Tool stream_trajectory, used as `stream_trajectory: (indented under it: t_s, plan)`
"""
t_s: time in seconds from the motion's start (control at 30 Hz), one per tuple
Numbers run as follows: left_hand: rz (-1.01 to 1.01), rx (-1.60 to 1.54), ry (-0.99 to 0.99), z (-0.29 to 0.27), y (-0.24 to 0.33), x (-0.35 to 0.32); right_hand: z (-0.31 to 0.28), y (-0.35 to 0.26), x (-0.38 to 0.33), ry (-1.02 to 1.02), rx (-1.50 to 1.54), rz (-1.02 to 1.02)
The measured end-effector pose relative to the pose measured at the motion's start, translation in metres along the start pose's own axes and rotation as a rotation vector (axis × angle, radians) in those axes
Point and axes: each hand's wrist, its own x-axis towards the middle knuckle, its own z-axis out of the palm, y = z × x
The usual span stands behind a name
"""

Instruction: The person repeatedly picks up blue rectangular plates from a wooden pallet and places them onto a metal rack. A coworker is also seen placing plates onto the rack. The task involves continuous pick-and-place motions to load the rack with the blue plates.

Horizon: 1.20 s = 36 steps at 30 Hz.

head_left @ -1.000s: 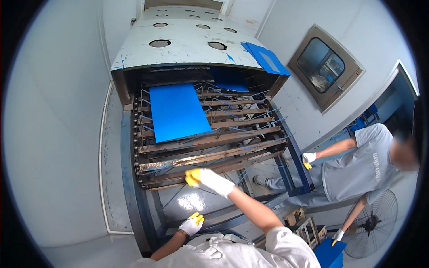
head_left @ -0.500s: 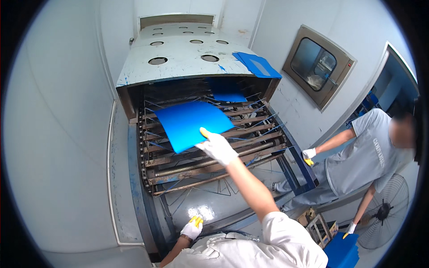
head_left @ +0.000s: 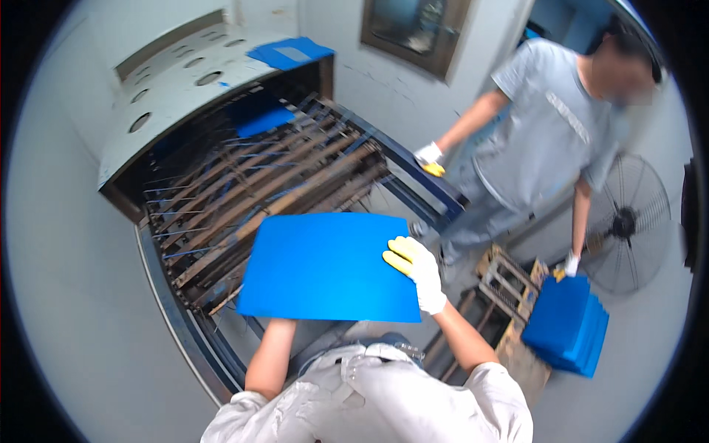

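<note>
A plain blue sheet (head_left: 325, 269) spreads nearly flat in front of my body. My right hand (head_left: 417, 273), in a white glove with yellow fingertips, grips its right edge with the fingers lying on top and the thumb out of sight. My left forearm reaches beneath the near edge, so the sheet hides that hand and its fingers. Just past the sheet is the slatted chain conveyor (head_left: 288, 181) with thin wire supports. Another blue sheet (head_left: 266, 122) lies on it, close to the oven mouth.
A pale oven hood (head_left: 170, 100) with round holes carries several blue sheets (head_left: 292, 53). At right a co-worker (head_left: 543, 140) rests one gloved hand on the conveyor frame (head_left: 421, 177); the other touches a stack of blue sheets (head_left: 565, 325) on a wooden pallet (head_left: 517, 354). Behind stands a fan (head_left: 628, 221).
My right hand has brought the blue sheet off the conveyor and back toward my body. My left hand has gone under it. The view has turned right, toward the co-worker and the stack.
</note>
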Motion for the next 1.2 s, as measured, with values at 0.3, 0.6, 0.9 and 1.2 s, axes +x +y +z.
stream_trajectory:
  t_s: [0.3, 0.6, 0.9, 1.2]
  plan:
    - [-0.247, 0.018, 0.061, 0.024, -0.126, 0.060, -0.079, 0.047, -0.142, 0.150, 0.166, 0.406]
    - [-0.664, 0.110, 0.411, 0.020, -0.245, 0.037, -0.129, 0.077, -0.263, 0.713, 0.220, 1.242]
    - [-0.622, 0.130, 0.702, -0.063, -0.264, -0.010, -0.191, 0.141, -0.409, 1.488, 0.120, 1.479]
    - [-0.659, 0.178, 0.658, -0.057, -0.284, -0.001, -0.224, 0.167, -0.471, 1.257, -0.204, 1.666]
